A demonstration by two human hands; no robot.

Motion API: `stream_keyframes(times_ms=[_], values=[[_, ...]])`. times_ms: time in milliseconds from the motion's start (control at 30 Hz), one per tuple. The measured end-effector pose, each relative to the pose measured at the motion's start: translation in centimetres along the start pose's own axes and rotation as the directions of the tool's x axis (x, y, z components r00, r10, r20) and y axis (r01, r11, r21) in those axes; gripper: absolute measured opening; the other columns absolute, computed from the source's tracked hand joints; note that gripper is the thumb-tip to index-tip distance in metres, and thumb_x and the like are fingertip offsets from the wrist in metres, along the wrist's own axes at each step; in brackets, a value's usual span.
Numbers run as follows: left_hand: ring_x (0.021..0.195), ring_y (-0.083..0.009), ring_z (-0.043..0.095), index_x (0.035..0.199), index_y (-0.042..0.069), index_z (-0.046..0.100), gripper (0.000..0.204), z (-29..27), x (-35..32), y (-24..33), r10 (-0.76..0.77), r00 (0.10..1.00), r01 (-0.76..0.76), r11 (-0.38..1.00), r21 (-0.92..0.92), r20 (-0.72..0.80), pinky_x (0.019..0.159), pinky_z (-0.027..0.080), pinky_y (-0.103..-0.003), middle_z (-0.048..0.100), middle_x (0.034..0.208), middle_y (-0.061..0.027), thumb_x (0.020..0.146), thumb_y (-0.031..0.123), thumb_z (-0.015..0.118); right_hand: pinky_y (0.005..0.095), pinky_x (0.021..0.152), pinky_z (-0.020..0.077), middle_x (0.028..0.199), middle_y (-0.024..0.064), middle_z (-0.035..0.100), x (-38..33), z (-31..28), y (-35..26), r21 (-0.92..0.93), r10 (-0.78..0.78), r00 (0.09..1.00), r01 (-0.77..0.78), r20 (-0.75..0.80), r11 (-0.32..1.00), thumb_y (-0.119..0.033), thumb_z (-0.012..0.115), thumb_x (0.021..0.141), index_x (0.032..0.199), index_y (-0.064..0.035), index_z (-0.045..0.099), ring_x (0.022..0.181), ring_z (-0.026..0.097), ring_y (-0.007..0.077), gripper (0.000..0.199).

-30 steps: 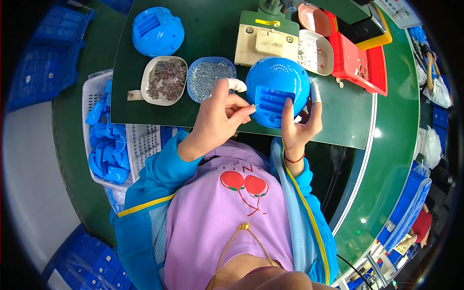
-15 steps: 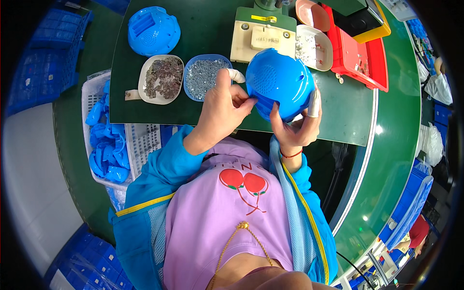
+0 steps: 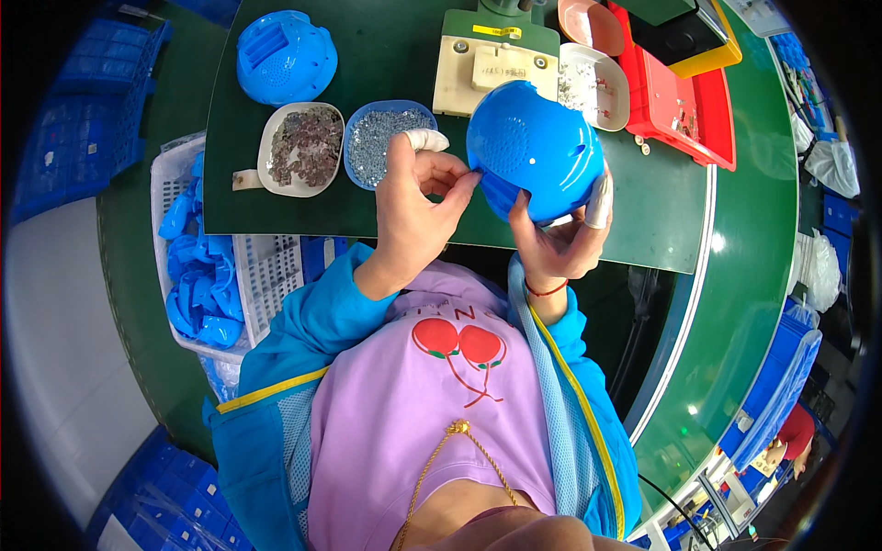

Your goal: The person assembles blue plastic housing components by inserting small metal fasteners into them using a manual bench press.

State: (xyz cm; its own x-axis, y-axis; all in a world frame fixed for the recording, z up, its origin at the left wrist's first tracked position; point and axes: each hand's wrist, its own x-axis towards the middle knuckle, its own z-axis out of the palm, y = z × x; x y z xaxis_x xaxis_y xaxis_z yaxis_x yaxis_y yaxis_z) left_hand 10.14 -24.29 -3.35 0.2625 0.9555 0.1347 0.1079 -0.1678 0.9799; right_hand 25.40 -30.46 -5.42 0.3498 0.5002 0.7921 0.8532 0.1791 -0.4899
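One blue shell (image 3: pixel 528 138), over the near part of the table (image 3: pixel 648 216); right hand (image 3: pixel 558 246) cups it, apparently for steadiness. Left hand (image 3: pixel 413 197): pinching at its left rim, contents unclear. Two dishes (image 3: pixel 296 190), left, presumably for easy reach.

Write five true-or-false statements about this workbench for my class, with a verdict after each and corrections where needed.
1. The right hand holds a blue shell. True.
2. The left hand lies flat on the table. False: it is raised, with its fingertips at the held shell's edge.
3. A second shell rests on the table. True.
4. The red bin stands left of both dishes of metal-coloured pieces. False: it stands to their right.
5. Both hands have a white finger cover. True.
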Motion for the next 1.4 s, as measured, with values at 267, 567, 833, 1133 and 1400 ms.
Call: stream_keyframes(times_ms=[267,567,833,1133,1400], values=[[0.069,-0.0159,0.070,0.111,-0.001,0.041,0.046,0.7,0.2,0.0,-0.018,0.998,0.015,0.998,-0.054,-0.062,0.060,0.056,-0.025,0.069,0.079,-0.0122,0.081,-0.005,0.076,0.0440,0.086,0.0579,0.126,0.0341,0.057,0.3,0.1,-0.4,-0.032,-0.072,0.997,0.071,-0.022,0.997,-0.017,0.089,0.065,0.138,0.0039,0.043,0.108,0.065,0.0447,0.089],[0.125,-0.0268,0.054,0.144,0.000,0.034,0.089,-0.6,1.8,-0.5,-0.178,0.937,0.279,0.898,-0.339,0.300,0.099,0.052,-0.039,0.049,0.137,-0.0174,0.072,0.006,0.087,0.0382,0.099,0.0496,0.135,0.0217,0.054,-0.1,0.4,-0.1,0.552,0.604,0.788,-0.559,0.121,0.619,0.004,0.076,0.080,0.142,0.0088,0.043,0.115,0.061,0.0271,0.070],[0.123,-0.0249,0.054,0.139,-0.005,0.037,0.074,-5.0,-0.2,-1.3,-0.387,0.827,0.560,0.632,-0.536,0.407,0.107,0.044,-0.041,0.052,0.133,-0.0163,0.078,0.007,0.076,0.0401,0.085,0.0522,0.105,0.0186,0.063,7.1,1.1,10.2,-0.020,0.245,0.878,-0.260,0.411,0.965,-0.010,0.065,0.089,0.113,-0.0050,0.067,0.095,0.063,0.0354,0.024],[0.121,-0.0245,0.054,0.139,-0.005,0.037,0.077,-4.9,-1.8,-1.6,-0.383,0.839,0.535,0.707,-0.463,0.385,0.106,0.044,-0.040,0.053,0.130,-0.0173,0.076,0.009,0.079,0.0443,0.090,0.0537,0.113,0.0190,0.063,10.0,8.8,20.5,-0.246,0.189,0.572,0.024,0.798,0.969,-0.023,0.076,0.071,0.112,-0.0097,0.070,0.098,0.065,0.0378,0.044],[0.123,-0.0250,0.053,0.141,-0.005,0.035,0.080,-4.8,-1.2,-1.5,-0.386,0.815,0.555,0.735,-0.390,0.432,0.107,0.042,-0.040,0.053,0.132,-0.0177,0.076,0.009,0.079,0.0410,0.078,0.0563,0.092,0.0163,0.067,9.2,6.1,19.7,-0.166,0.180,0.782,-0.099,0.596,0.981,-0.010,0.073,0.071,0.094,-0.0057,0.073,0.085,0.068,0.0337,0.024]])
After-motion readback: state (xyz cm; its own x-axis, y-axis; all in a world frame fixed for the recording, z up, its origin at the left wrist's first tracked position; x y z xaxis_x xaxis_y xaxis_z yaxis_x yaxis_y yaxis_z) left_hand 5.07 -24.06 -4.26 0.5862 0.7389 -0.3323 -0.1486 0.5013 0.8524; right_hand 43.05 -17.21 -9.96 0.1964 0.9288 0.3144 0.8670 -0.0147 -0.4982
